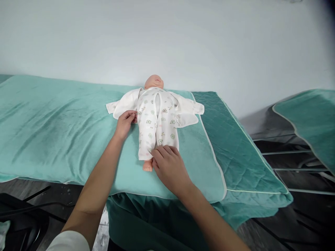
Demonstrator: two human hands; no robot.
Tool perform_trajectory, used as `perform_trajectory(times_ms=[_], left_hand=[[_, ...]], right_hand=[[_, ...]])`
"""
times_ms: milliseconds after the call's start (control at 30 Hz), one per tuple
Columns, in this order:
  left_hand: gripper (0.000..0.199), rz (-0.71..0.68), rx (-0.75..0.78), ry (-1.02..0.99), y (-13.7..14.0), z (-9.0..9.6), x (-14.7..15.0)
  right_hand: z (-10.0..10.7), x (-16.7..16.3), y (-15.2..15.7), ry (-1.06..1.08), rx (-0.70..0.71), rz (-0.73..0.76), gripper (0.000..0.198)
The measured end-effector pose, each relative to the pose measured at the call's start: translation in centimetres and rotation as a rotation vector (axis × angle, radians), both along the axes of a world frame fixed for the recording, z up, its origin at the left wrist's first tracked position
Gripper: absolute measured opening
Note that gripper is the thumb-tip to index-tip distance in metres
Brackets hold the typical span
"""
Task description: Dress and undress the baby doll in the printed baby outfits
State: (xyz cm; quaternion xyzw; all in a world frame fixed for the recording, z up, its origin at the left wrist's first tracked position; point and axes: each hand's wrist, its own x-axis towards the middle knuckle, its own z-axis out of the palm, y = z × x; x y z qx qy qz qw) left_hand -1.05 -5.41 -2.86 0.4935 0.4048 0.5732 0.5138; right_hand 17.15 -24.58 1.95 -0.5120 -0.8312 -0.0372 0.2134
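A baby doll (pixel 154 82) lies on its back with its head by the wall. White printed baby clothes (pixel 149 122) cover its torso and both legs, parted by a slit over the chest. A plain white baby top (pixel 187 118) spreads out at both sides, sleeves stretched outward. My left hand (pixel 125 122) is closed in a pinch at the side edge of the printed clothes, near the doll's hip. At the lower leg cuffs, my right hand (pixel 169 165) has its fingers curled onto the cloth and hides one foot. The other bare foot (pixel 147 166) shows below its cuff.
Light green cloth (pixel 65 136) covers the bed, with a darker quilted cover (pixel 235 150) at the right. A white wall (pixel 167 42) runs along the far side. Another green-covered surface (pixel 311 115) and metal bars stand at right; a black chair (pixel 23 223) is at lower left.
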Motion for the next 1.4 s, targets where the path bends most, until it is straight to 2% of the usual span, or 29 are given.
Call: perform_trajectory(times_ms=[133,200,267,533,633,733,833,933,1000,1067,1167,1267,1400], left_hand=[[0.018,-0.013,-0.013,-0.009,-0.1,0.1,0.0],[0.017,-0.024,-0.020,-0.025,-0.2,0.2,0.0],[0.016,-0.027,-0.025,-0.032,-0.3,0.3,0.0],[0.016,-0.028,-0.019,-0.005,-0.5,0.7,0.1],[0.012,-0.008,0.043,0.171,-0.7,0.5,0.2],[0.013,0.017,0.141,0.441,-0.9,0.3,0.2],[0.013,0.020,0.283,0.697,-0.7,0.1,0.3],[0.017,-0.035,0.431,0.930,-0.8,0.0,0.3],[0.022,-0.062,0.477,1.044,-1.0,0.0,0.3],[0.027,-0.081,0.510,1.114,-1.3,0.1,0.4],[0.035,-0.115,0.535,1.119,-1.3,0.3,0.6],[0.039,-0.139,0.478,1.051,-0.8,0.5,1.0],[0.030,-0.051,0.376,0.903,-0.1,0.6,1.6]], right_hand=[[1.7,0.1,-1.2,0.270,-0.085,0.135,0.017],[2.5,0.3,-1.8,0.338,-0.099,0.175,0.018],[2.6,0.5,-2.1,0.335,-0.111,0.171,0.018],[1.2,1.7,-2.6,0.294,-0.185,0.134,0.014],[1.6,2.5,-3.0,0.405,-0.185,0.164,0.016],[1.7,4.0,-2.6,0.549,-0.135,0.120,0.017],[0.5,6.1,-0.4,0.611,-0.034,-0.011,0.017],[-1.8,8.1,3.7,0.489,0.102,-0.167,0.026],[-3.4,9.0,6.6,0.356,0.114,-0.199,0.035],[-4.6,9.5,9.2,0.247,0.069,-0.183,0.035],[-5.3,9.5,11.6,0.142,0.007,-0.097,0.031],[-5.3,9.3,12.9,0.126,0.001,0.010,0.030],[-5.6,9.0,14.3,0.186,0.018,0.026,0.036]])
